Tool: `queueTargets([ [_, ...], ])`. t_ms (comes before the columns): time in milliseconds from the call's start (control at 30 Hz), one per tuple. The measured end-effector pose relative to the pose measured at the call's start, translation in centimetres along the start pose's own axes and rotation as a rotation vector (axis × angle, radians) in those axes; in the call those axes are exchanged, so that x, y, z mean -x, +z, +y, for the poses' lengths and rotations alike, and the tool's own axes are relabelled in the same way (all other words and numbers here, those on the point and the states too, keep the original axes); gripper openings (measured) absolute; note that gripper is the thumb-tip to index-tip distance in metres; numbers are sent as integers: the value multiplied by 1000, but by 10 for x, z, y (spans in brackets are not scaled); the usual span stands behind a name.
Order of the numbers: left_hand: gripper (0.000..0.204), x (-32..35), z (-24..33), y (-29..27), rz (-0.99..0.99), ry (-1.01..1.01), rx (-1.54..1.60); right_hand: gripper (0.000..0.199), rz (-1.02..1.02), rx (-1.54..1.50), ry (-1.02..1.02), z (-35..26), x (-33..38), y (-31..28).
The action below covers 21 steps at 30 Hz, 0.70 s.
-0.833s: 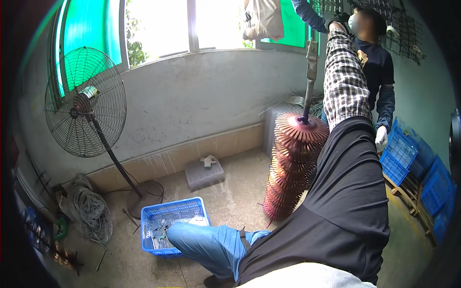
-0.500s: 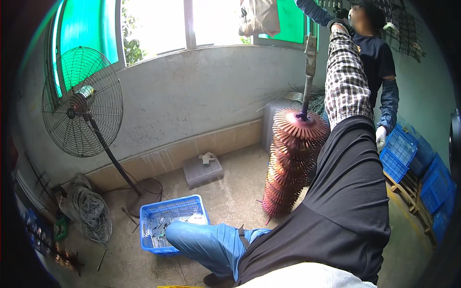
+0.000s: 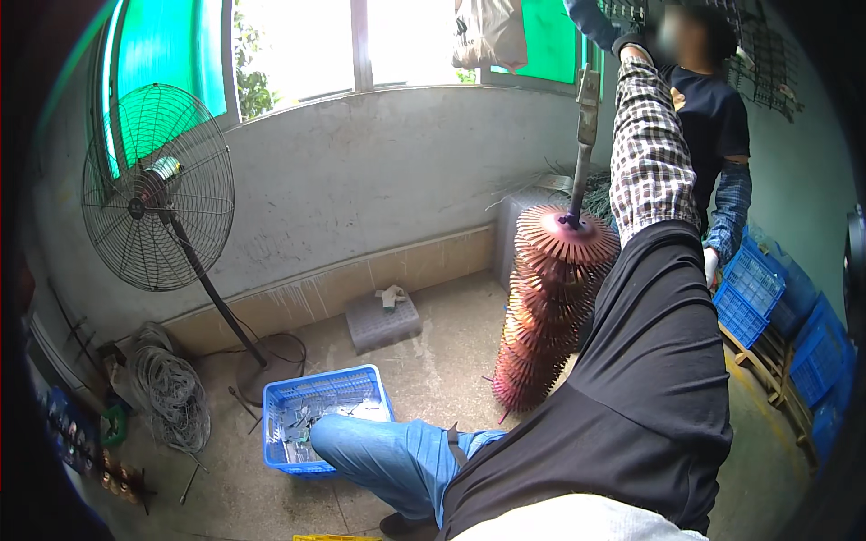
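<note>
Right hand (image 3: 634,41) raised at one o'clock, grip cannot be told (largely obscured); left hand not shown; stack of coppery fanned pieces (image 3: 548,311) hung at three o'clock, filled along visible length; loose pieces (image 3: 298,431) left in blue basket (image 3: 325,388), seven o'clock; remainder unclear.

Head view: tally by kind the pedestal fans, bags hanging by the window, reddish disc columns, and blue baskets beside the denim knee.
Pedestal fan: 1
Hanging bag: 1
Reddish disc column: 1
Blue basket beside the knee: 1
Total: 4
</note>
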State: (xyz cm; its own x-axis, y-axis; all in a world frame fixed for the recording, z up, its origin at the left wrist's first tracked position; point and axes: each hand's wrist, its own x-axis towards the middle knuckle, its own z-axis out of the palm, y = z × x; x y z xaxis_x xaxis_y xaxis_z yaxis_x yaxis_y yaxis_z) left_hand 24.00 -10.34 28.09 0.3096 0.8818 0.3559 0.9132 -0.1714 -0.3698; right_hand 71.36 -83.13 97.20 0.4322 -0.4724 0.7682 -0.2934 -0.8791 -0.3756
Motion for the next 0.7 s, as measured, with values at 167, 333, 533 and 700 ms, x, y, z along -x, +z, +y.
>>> queueTargets([
  [167,44,11,36,-11,100,110,94,63,105,-73,-56,61,65,-139],
  [333,43,13,4,9,105,94,-45,57,-154,-619,159,129,271,-181],
  [533,36,34,-43,187,-80,88,51,51,-624,-1114,448,227,504,-313],
  [700,30,85,-108,233,101,118,545,48,-1165,-1125,622,479,402,-312],
])
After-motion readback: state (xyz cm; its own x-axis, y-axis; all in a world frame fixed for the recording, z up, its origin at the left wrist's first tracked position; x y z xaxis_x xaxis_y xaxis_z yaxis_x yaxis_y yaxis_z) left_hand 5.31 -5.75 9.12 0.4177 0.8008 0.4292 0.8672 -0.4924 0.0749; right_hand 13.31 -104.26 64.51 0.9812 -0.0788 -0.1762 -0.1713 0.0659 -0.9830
